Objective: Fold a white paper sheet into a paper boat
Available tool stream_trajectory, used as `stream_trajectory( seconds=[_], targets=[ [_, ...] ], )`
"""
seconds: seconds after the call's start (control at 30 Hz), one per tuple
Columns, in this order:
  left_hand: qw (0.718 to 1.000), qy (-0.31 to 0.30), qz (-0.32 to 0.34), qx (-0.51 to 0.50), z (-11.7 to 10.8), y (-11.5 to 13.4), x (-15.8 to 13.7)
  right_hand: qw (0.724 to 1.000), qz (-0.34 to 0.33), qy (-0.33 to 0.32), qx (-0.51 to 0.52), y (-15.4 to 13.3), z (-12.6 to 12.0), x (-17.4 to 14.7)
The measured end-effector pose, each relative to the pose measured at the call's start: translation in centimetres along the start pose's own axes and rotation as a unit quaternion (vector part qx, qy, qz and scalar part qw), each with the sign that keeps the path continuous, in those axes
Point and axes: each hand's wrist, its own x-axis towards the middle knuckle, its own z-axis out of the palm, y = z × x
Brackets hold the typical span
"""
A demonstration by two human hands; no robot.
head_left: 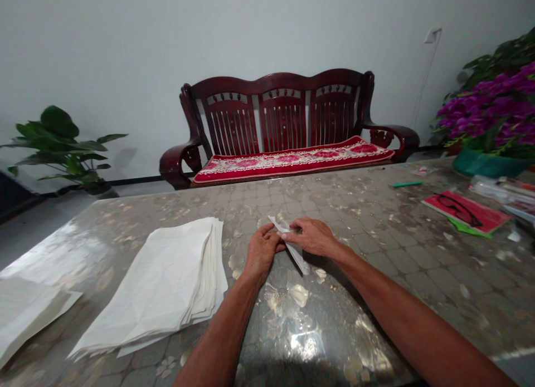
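Note:
A narrow piece of folded white paper [297, 258] is held between my two hands over the middle of the table. My left hand [262, 248] grips it from the left, with the fingers bent around its edge. From the right, my right hand [312, 235] pinches the paper between thumb and fingers near its upper part. One pointed end sticks out beyond the fingers, and the other end slants down toward me. The fingers hide the paper's middle.
A stack of white paper sheets [167, 281] lies left of my hands, with more paper [29, 309] at the far left. On the right are glasses [460, 209] on a red booklet [495, 217], a green pen [408, 184] and a flower pot [489, 163]. A wooden bench [282, 119] stands behind the table.

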Motion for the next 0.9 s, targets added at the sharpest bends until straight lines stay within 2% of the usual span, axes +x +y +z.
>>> stream_trajectory(
  seconds=[0.17,0.4,0.9],
  targets=[
    [1.000,0.014,-0.003,0.014,0.2,-0.2,0.4,1.000,-0.001,-0.009,-0.016,-0.6,-0.6,-0.4],
    [0.999,-0.006,0.030,0.038,-0.2,-0.8,0.7,1.000,-0.009,-0.010,-0.010,-1.4,-0.8,-1.0],
    [0.998,0.008,0.000,0.059,0.0,-0.9,0.9,0.999,-0.010,-0.040,0.024,-0.4,-1.2,-0.6]
  ],
)
